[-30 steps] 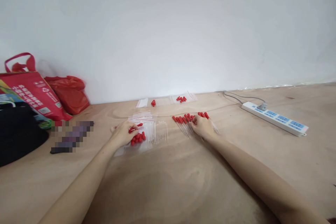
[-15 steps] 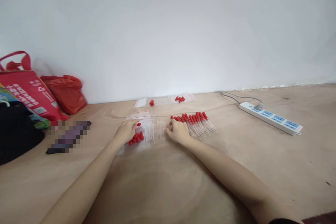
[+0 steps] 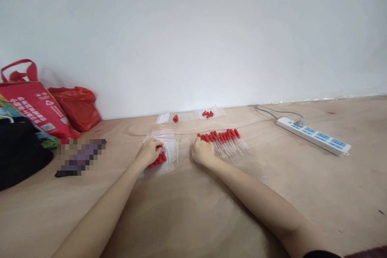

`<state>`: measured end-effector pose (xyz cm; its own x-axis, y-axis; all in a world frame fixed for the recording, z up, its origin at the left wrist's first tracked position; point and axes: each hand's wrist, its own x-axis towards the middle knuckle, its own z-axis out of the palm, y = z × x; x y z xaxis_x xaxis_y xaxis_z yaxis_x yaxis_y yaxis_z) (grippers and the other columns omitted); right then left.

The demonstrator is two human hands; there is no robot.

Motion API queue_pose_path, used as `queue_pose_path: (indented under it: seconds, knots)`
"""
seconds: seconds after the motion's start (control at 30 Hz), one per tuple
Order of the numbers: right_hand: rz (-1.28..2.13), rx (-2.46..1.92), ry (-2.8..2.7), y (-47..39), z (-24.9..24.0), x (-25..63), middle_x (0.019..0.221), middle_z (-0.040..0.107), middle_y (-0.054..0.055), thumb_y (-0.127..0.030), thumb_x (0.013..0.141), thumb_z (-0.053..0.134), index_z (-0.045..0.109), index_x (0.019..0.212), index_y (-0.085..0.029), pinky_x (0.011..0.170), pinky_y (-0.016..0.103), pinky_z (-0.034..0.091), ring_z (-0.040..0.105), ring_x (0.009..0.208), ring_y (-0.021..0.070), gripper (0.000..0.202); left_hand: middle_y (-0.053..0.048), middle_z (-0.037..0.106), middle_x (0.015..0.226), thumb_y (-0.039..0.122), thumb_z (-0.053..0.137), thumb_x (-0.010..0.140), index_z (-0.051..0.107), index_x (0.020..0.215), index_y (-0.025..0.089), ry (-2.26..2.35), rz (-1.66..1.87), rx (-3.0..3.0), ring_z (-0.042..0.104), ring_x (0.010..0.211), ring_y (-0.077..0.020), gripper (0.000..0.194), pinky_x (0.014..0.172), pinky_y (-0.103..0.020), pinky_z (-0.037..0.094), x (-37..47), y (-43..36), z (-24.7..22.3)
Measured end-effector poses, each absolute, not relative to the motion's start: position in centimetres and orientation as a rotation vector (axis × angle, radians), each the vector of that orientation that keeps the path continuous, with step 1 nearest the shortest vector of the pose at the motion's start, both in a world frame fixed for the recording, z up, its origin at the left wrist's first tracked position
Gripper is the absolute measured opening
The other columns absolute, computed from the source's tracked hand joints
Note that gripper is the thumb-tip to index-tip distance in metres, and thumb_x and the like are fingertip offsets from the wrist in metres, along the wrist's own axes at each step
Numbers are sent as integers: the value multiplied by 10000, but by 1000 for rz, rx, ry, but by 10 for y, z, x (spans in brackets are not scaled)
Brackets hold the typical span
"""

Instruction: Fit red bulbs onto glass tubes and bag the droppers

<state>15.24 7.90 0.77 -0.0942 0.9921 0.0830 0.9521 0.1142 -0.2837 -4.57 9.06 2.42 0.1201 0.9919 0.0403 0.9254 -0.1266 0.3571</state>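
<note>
The left hand (image 3: 150,151) curls over red dropper bulbs (image 3: 160,159) lying on a clear plastic bag (image 3: 161,169). The right hand (image 3: 202,151), fingers bent, sits between loose clear tubes (image 3: 183,151) and red-topped droppers (image 3: 229,141) on the counter (image 3: 193,205); whether either hand grips anything I cannot tell.

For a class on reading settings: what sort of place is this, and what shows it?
Probably an improvised workspace indoors: a wooden surface against a pale wall, red-topped droppers laid side by side, and a power strip.
</note>
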Motion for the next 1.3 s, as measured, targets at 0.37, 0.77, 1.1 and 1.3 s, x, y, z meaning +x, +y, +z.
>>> queue_pose_path:
  seconds: [0.37,0.77,1.1,1.3]
  knots:
    - [-106,-1472,-2233,61,-9,197,961,510,136,-83,749,409,496,1113,-115,726,326,345,475,865,222,376,-26,557,773,285,457,778,460,888,177,1772,1431,2112,561,699,-158,155,654,-283,465,-29,87,21]
    - [-54,-1070,-2248,40,-26,233,865,545,67,-132,828,391,572,997,-175,738,308,277,482,808,153,251,-9,504,701,145,531,708,502,623,166,1216,1238,2163,532,632,-118,93,545,-217,475,26,34,-19]
    - [-14,-1027,-2252,39,-26,227,866,575,63,-160,841,398,579,974,-174,746,313,277,504,793,145,225,-4,584,745,205,592,718,540,850,176,1260,1239,2212,571,691,-140,145,645,-267,482,25,37,-21]
    - [29,-985,-2269,37,-24,226,873,591,60,-160,837,407,573,1010,-179,768,321,273,512,800,143,241,-34,603,815,204,535,778,587,916,175,1213,1171,2277,575,739,-148,150,668,-268,481,26,34,-17]
